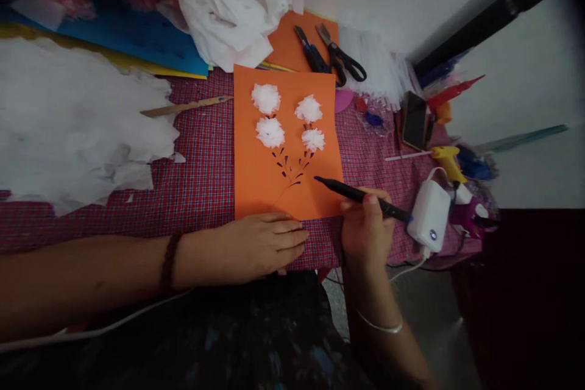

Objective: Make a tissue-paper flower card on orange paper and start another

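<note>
An orange sheet of paper (pixel 256 189) lies on the checked cloth in front of me. Several fluffy white paper flowers (pixel 269 132) sit on it in two columns, above drawn stems with small dark leaves (pixel 292 170). My left hand (pixel 256 247) rests flat over the sheet's lower edge, fingers stretched out to the right. In my right hand (pixel 368 231) is a dark marker pen (pixel 347 190), gripped between thumb and fingers. Its blue tip points left over the sheet, right of the leaves; I cannot tell whether it touches.
White tissue sheets (pixel 77 122) and a wooden stick (pixel 187 106) lie left. Scissors (pixel 342 58) and a cutter (pixel 312 52) are behind the sheet. To the right are a phone (pixel 415 120), a yellow glue gun (pixel 448 163) and a white power bank (pixel 428 214) with a cable.
</note>
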Action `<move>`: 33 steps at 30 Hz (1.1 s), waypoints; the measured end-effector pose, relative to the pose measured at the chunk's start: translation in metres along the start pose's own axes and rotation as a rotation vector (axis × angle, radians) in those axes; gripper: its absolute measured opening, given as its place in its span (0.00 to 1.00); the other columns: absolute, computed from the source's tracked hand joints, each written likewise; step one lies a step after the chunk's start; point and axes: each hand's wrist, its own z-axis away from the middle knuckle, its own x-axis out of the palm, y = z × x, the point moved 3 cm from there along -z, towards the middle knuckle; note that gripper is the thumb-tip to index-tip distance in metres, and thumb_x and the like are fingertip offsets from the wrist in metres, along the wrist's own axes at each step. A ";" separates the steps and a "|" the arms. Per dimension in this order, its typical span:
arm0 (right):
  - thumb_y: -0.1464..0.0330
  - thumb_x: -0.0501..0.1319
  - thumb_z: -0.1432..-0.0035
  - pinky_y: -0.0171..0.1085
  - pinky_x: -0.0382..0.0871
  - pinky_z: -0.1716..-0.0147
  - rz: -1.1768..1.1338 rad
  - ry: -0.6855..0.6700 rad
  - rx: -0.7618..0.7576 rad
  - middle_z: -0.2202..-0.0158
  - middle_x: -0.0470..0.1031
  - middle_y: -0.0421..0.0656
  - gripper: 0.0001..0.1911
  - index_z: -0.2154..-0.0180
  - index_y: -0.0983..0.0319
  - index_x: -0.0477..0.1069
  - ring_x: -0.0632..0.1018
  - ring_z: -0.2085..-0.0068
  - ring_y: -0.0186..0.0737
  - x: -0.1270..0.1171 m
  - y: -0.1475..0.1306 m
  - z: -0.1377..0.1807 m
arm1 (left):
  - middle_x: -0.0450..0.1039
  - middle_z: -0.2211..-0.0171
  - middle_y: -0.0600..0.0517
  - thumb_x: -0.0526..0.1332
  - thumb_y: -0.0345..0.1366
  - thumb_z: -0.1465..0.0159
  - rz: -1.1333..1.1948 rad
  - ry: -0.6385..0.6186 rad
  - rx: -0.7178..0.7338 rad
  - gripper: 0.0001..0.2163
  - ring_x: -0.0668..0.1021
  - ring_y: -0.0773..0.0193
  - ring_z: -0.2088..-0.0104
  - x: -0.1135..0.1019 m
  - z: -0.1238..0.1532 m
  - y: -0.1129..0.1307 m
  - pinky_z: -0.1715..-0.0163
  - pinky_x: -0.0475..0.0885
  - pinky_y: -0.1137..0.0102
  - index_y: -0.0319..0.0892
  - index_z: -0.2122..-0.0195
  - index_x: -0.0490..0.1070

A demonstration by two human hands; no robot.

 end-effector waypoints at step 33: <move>0.73 0.56 0.43 0.34 0.64 0.77 -0.040 0.161 -0.240 0.80 0.69 0.37 0.08 0.63 0.65 0.72 0.71 0.80 0.33 -0.024 -0.011 -0.176 | 0.77 0.46 0.44 0.57 0.42 0.28 -0.144 0.030 0.110 0.15 0.77 0.59 0.47 -0.005 0.000 0.014 0.41 0.68 0.63 0.38 0.49 0.75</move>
